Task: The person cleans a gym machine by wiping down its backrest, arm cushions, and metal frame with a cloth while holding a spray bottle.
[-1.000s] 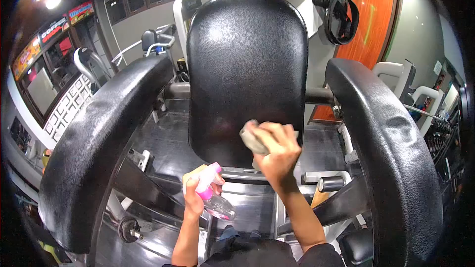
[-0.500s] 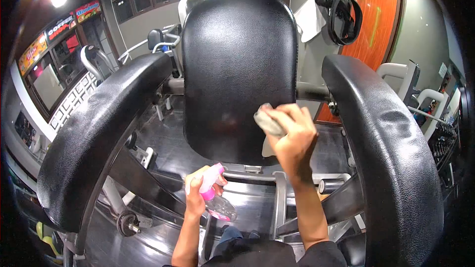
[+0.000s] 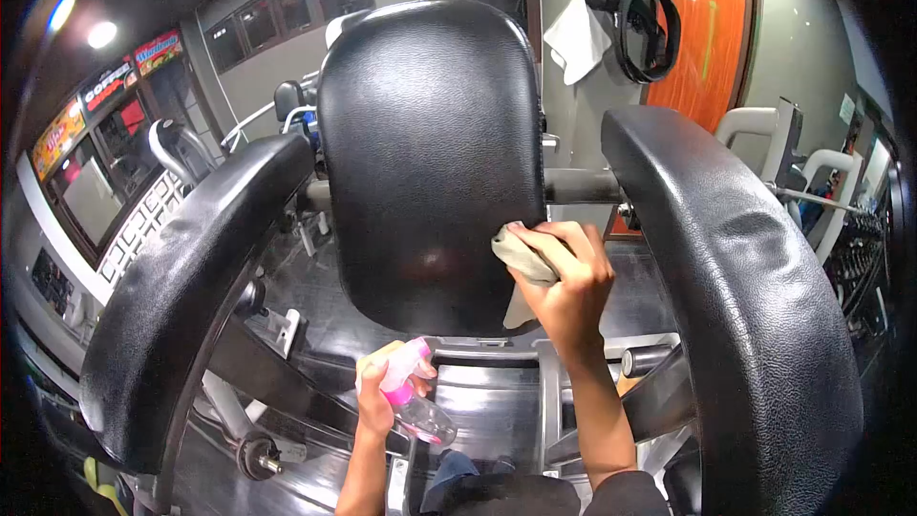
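A pale cloth [image 3: 523,258] is bunched in my right hand [image 3: 570,277], its loose end hanging below the fingers. That hand is at the lower right edge of a black padded backrest [image 3: 430,143], with the cloth against the pad. My left hand [image 3: 375,384] is wrapped round the pink head of a clear spray bottle [image 3: 420,413], lower left of the backrest. The bottle tilts, its base toward the lower right. Some left fingers are hidden behind the spray head.
Curved black padded arms [image 3: 201,229] [image 3: 735,239] flank the backrest on both sides. A grey metal frame [image 3: 549,401] stands below. A weight plate [image 3: 256,456] sits at lower left. On the back wall hang a white towel [image 3: 577,38] and a black belt [image 3: 650,33] beside an orange door [image 3: 702,38].
The view has shifted, so the backrest appears further left and slightly lower. My right hand and the cloth are a little lower in view. Both hands keep their holds.
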Tool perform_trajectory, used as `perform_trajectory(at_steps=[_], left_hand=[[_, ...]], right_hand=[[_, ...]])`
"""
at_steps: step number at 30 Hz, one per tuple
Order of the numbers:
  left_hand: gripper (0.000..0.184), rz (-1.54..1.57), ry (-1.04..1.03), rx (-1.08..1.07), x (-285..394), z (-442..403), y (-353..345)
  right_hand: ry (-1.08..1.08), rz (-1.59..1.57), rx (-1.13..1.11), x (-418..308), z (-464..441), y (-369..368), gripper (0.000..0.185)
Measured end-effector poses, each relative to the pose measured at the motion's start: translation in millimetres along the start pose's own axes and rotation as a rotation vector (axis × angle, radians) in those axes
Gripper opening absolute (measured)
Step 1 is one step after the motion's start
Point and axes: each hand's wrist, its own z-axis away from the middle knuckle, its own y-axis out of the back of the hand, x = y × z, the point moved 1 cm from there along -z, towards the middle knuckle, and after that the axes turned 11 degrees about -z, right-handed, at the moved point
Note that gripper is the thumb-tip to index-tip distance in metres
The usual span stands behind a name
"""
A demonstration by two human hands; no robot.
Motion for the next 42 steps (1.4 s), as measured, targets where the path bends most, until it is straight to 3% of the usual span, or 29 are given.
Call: perform_trajectory(at_steps=[9, 17, 18, 21, 30, 32, 40, 42], left_hand=[[0.063, 0.061, -0.12, -0.041, 16.6, -44.8, -18.7], [0.069, 0.002, -0.126, -0.19, 0.3, -80.2, -33.8], [0.061, 0.064, -0.132, -0.218, -3.3, -80.9, -34.7], [0.062, 0.051, -0.098, -0.242, -13.7, -85.9, -35.1], [0.065, 0.013, -0.139, -0.251, -14.2, -83.0, -30.5], [0.064, 0.018, -0.123, -0.282, -18.5, -81.0, -27.7], [0.059, 0.049, -0.07, -0.301, -22.0, -76.2, -25.0], [0.059, 0.038, -0.057, -0.306, -21.5, -75.9, -23.3]], right_hand=[[-0.062, 0.004, -0.114, 13.6, 93.0, -1.0, 0.042], [-0.003, -0.013, 0.096, 18.6, 40.6, -3.6, 0.048], [-0.019, -0.025, 0.101, 16.9, 31.1, -5.0, 0.051], [-0.017, -0.056, 0.112, 19.4, 29.0, -6.5, 0.052], [-0.254, -0.21, 0.178, 42.8, 125.2, -1.8, 0.047], [-0.346, -0.226, 0.16, 39.2, 121.6, -1.2, 0.047], [-0.29, -0.337, 0.101, 54.2, 25.0, -4.9, 0.023], [-0.362, -0.374, 0.06, 58.7, 22.7, -0.5, 0.023]])
